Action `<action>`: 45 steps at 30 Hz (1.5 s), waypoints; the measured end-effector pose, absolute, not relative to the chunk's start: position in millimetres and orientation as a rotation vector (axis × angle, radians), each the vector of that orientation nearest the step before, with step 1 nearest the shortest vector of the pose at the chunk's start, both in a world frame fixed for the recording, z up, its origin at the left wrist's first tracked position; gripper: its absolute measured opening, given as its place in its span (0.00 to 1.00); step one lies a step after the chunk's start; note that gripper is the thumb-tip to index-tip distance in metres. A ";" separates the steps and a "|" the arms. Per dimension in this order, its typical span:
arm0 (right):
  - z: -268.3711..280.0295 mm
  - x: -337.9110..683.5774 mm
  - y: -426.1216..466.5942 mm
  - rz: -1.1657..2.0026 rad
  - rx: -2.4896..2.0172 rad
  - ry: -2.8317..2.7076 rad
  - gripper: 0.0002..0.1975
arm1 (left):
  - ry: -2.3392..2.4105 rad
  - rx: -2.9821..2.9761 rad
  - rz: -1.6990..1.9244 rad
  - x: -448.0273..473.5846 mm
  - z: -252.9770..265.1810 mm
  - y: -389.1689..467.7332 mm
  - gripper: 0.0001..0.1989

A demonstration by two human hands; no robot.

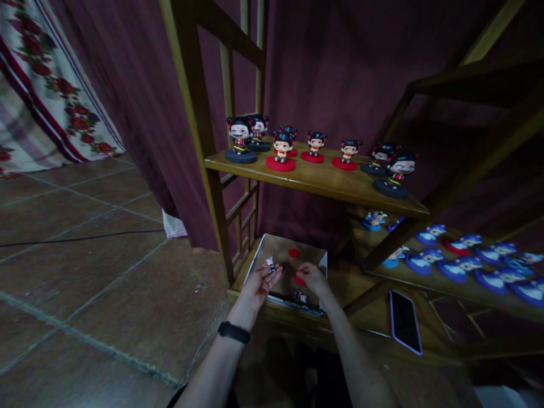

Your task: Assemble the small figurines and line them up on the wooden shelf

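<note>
A small white-and-dark figurine [270, 263] rests on the fingers of my left hand [259, 284], which is turned palm up. My right hand [314, 277] pinches a red disc base [299, 278] a short way to the right of it. Both hands are over a shallow open box [310, 246] on the lowest shelf. A second red disc [294, 253] lies near the far side inside the box. Another small dark-and-white figurine [300, 296] lies at its near side. The undersides of both figurines are hidden.
Above the box, a wooden shelf [306, 175] bears several black-haired figurines [283, 148] on red or dark bases. To the right, a lower shelf carries several blue-and-white figurines [457, 269]. A phone [405, 322] lies near the front edge. A wooden post [204, 141] stands at the left.
</note>
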State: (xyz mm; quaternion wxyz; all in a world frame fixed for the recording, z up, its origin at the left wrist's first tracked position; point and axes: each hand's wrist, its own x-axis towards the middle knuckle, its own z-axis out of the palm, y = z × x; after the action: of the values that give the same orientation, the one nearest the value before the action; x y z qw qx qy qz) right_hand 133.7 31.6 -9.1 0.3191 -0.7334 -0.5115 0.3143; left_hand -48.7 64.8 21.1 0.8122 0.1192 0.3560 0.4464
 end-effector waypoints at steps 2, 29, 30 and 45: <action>-5.2 123.5 36.1 1.050 -1.649 -1.151 0.14 | 0.814 0.295 0.953 -48.9 14.6 66.3 0.07; 3.8 83.8 41.3 1.125 -1.350 -1.123 0.14 | 0.766 0.475 0.818 -33.2 5.0 55.7 0.08; 3.8 85.5 41.2 1.149 -1.339 -1.081 0.14 | 0.760 0.458 0.805 -32.9 5.5 56.1 0.09; 12.2 101.6 37.6 1.356 -1.079 -0.587 0.16 | 0.637 0.292 0.904 -30.3 7.5 60.6 0.21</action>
State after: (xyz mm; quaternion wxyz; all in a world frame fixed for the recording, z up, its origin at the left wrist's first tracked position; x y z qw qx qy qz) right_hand 101.6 37.6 12.2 0.6101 -0.4673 -0.2542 0.5872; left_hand -30.3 60.6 7.5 0.8408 0.1382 0.3016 0.4277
